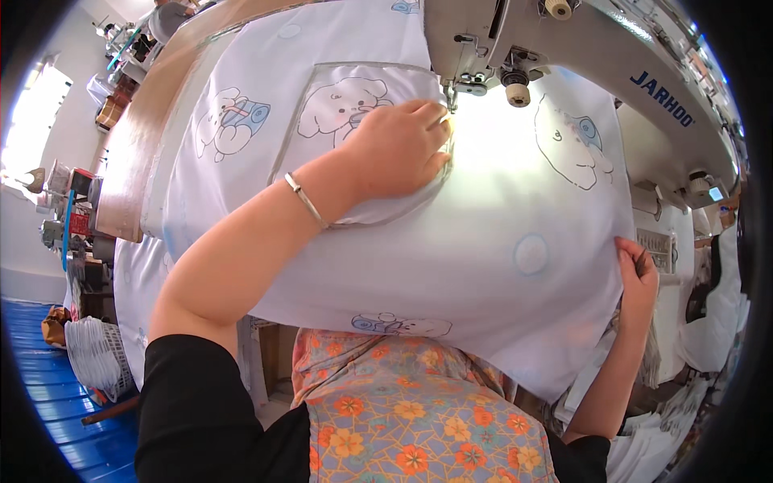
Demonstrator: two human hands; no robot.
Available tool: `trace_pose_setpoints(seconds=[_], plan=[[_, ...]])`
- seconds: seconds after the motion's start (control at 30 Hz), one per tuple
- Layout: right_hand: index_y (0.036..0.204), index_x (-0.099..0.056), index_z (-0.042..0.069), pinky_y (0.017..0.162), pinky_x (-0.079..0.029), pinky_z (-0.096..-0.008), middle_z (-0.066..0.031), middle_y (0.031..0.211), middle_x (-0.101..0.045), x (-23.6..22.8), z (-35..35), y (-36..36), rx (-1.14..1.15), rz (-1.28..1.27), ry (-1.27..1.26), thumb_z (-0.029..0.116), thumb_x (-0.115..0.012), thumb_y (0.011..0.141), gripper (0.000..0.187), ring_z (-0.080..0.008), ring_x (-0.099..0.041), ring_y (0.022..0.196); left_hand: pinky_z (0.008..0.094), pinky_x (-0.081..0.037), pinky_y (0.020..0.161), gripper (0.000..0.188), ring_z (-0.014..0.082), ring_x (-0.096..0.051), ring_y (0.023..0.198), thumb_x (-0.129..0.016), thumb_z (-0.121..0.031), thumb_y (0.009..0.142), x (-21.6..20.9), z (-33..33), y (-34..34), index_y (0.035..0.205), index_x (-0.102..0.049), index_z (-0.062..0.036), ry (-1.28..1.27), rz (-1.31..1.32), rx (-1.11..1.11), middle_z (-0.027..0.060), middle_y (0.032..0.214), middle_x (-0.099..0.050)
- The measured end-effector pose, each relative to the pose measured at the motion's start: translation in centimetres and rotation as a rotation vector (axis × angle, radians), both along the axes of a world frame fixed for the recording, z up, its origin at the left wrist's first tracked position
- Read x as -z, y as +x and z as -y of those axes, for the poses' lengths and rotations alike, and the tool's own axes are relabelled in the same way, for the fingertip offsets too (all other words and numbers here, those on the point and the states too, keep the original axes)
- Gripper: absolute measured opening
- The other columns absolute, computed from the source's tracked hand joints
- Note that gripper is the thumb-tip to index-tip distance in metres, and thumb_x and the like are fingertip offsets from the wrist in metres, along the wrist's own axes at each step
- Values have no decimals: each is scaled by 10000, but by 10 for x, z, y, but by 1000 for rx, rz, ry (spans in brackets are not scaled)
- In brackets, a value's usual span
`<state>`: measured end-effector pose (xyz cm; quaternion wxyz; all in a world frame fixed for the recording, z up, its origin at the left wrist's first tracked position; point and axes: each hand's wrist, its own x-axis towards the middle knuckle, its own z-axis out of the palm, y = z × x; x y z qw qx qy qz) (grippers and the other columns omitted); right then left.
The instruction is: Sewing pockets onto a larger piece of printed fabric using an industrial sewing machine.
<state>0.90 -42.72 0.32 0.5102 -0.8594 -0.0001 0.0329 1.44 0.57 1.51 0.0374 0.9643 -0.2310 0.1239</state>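
White fabric [475,266] printed with outlined cartoon puppies and blue circles spreads across the sewing machine's bed and hangs over the front edge. A pocket-like patch [322,153] with a rounded lower edge and dark trim lies on it. My left hand [403,149] rests palm down on the patch's right side, fingers slightly apart and bent, close to the presser foot [452,101]. At the fabric's right edge, my right hand [638,274] pinches the cloth between thumb and fingers. A small dark object [642,262], too small to name, shows in that hand.
The sewing machine's grey arm [644,88] reaches over from the right, with a bright lamp glow beside the needle. A wooden tabletop [149,137] curves along the left. A white basket [98,358] stands on a blue floor [40,386]. White cloth pieces [660,435] lie heaped at lower right.
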Motion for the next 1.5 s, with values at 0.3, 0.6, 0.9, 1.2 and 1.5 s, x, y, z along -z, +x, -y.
trace_pose_setpoints(seconds=[0.3, 0.6, 0.9, 1.2, 1.5], plan=[[1369, -568, 14, 807, -403, -196, 20, 945, -551, 33, 16, -48, -8, 185, 28, -66, -596, 895, 481, -57, -492, 868, 407, -433, 1049, 423, 300, -558, 1210, -602, -303, 919, 8, 0, -10, 1201, -632, 11, -90, 100, 58, 169, 1272, -591], [1134, -593, 50, 551, -341, -211, 36, 767, -463, 134, 33, -108, 316, 66, 376, 85, -624, 957, 184, -47, -415, 616, 427, -428, 1044, 398, 341, -538, 1211, -589, -223, 932, 8, -4, -12, 1255, -590, 10, -163, 35, 99, 166, 1305, -546], [1042, -576, 118, 461, -273, -234, 19, 825, -558, 160, -38, -178, 258, -481, 1261, 150, -671, 916, 160, -67, -410, 552, 476, -403, 1077, 382, 280, -518, 1280, -551, -221, 954, 14, 2, -26, 1260, -599, 3, -171, 77, 51, 143, 1321, -570], [1014, -557, 92, 463, -292, -219, 39, 750, -506, 119, -59, -179, 455, -363, 1037, 79, -616, 914, 117, -55, -379, 525, 453, -420, 1055, 357, 274, -549, 1226, -533, -185, 954, 10, 9, -36, 1252, -599, 2, -146, 100, 52, 125, 1279, -594], [1153, -547, 74, 466, -319, -220, 42, 759, -506, 112, -63, -161, 418, -276, 1040, 45, -628, 911, 257, -51, -374, 534, 394, -477, 974, 371, 281, -596, 1099, -566, -70, 854, 12, 5, -27, 1209, -619, 24, -148, 134, 75, 123, 1198, -626]])
